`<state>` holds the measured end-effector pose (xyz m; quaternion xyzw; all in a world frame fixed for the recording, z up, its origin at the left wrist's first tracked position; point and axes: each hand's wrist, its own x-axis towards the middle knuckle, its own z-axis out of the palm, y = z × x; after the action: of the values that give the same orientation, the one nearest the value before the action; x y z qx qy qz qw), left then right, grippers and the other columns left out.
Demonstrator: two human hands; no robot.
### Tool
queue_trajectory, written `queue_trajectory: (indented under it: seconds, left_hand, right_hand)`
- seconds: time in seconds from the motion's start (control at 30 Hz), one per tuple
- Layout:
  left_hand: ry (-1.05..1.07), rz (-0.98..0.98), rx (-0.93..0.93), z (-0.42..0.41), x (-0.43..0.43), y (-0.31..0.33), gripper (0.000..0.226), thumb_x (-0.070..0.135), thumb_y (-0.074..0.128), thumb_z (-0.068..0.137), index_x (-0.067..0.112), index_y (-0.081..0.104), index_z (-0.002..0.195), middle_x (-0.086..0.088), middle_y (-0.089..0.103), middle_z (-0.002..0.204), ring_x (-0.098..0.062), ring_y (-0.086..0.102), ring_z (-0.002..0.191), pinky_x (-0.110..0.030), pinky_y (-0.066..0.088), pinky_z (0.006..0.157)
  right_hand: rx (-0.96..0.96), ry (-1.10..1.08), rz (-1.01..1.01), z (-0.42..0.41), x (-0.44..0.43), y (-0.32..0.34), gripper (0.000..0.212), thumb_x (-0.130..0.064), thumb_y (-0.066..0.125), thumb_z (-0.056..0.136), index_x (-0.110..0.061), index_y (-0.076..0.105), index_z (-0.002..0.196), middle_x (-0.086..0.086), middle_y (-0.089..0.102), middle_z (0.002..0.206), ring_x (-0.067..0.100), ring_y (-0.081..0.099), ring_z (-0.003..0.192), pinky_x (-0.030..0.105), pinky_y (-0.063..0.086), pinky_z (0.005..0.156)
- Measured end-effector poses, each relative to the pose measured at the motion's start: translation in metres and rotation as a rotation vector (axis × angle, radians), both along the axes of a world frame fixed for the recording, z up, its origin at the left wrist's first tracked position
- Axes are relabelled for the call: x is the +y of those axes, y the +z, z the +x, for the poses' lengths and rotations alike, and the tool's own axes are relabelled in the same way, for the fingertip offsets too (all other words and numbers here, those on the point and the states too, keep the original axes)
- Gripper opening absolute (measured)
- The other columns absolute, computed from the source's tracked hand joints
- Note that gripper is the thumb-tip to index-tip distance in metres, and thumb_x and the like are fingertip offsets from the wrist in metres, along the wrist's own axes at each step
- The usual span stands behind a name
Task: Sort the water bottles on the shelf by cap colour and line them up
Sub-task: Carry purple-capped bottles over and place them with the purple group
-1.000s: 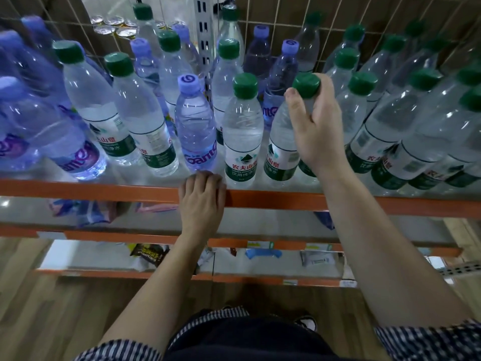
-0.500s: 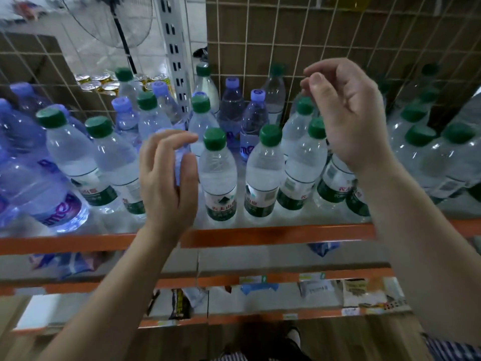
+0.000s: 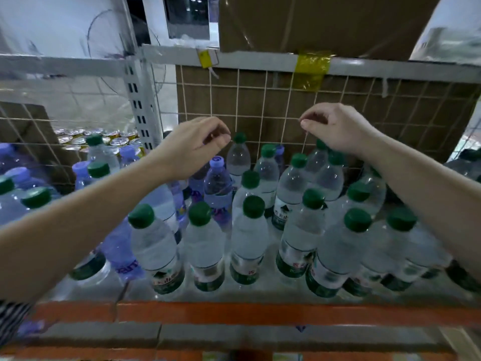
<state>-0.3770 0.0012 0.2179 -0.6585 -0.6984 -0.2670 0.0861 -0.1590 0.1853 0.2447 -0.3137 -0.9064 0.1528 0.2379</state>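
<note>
I am holding my left hand point(image 3: 192, 149) and right hand point(image 3: 335, 128) in the air above the back rows on the shelf point(image 3: 260, 312), each grip loosely curled, pinching nothing and clear of the caps. Green-capped bottles point(image 3: 250, 238) are standing upright from the middle to the right edge, reaching the orange front edge. Purple-capped bottles point(image 3: 217, 178) are sitting toward the left edge and in the middle behind them, with a few green caps mixing in on the left.
</note>
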Motion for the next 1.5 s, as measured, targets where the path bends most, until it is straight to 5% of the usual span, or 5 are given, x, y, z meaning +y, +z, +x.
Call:
queue_trajectory:
  seconds: [0.4,0.73,1.0,1.2,1.5]
  left_hand:
    - [0.278,-0.448,-0.157,-0.023,0.058,-0.017,0.048,0.05,0.039,0.098,0.017,0.047,0.132,-0.006,0.058,0.124,-0.023,0.058,0.106,-0.041,0.047,0.095]
    - [0.328,-0.579,-0.118,-0.043,0.072,-0.044,0.057,0.052,0.073,0.077,0.002,0.066,0.103,-0.004,0.054,0.071,-0.017,0.049,0.063,-0.028,0.035,0.056]
    - [0.346,-0.303,-0.142,-0.053,0.072,-0.038,0.051,0.053,0.075,0.073,0.003,0.067,0.082,-0.001,0.05,0.062,-0.015,0.043,0.057,-0.028,0.031,0.053]
    - [0.275,0.286,-0.607,-0.043,0.072,0.008,0.014,0.032,0.069,0.086,0.022,0.063,0.078,0.011,0.057,0.061,0.005,0.052,0.05,-0.009,0.039,0.05]
    - [-0.017,0.726,-1.144,-0.043,0.017,0.083,0.021,0.033,0.05,0.099,0.014,0.051,0.088,-0.012,0.069,0.089,-0.021,0.067,0.071,-0.037,0.058,0.077]
  right_hand:
    - [-0.68,0.258,0.037,-0.071,0.088,-0.029,0.052,-0.045,0.058,0.093,-0.018,0.05,0.137,0.003,0.057,0.131,0.02,0.055,0.112,0.03,0.043,0.088]
    - [-0.63,0.297,0.077,-0.088,0.111,-0.052,0.033,-0.045,0.06,0.091,-0.013,0.063,0.1,0.004,0.062,0.088,0.018,0.055,0.074,0.029,0.038,0.058]
    - [-0.232,0.24,-0.044,-0.067,0.117,-0.011,0.044,-0.046,0.055,0.093,-0.004,0.064,0.102,0.011,0.064,0.085,0.022,0.058,0.074,0.035,0.045,0.068]
    - [0.361,0.32,-0.216,-0.07,0.097,0.037,0.021,-0.04,0.055,0.096,-0.022,0.063,0.09,-0.002,0.068,0.081,0.006,0.064,0.072,0.025,0.048,0.071]
    - [0.7,0.513,-0.395,-0.113,0.013,0.097,0.029,-0.05,0.05,0.092,-0.021,0.055,0.092,0.005,0.068,0.083,0.022,0.069,0.08,0.041,0.057,0.08]
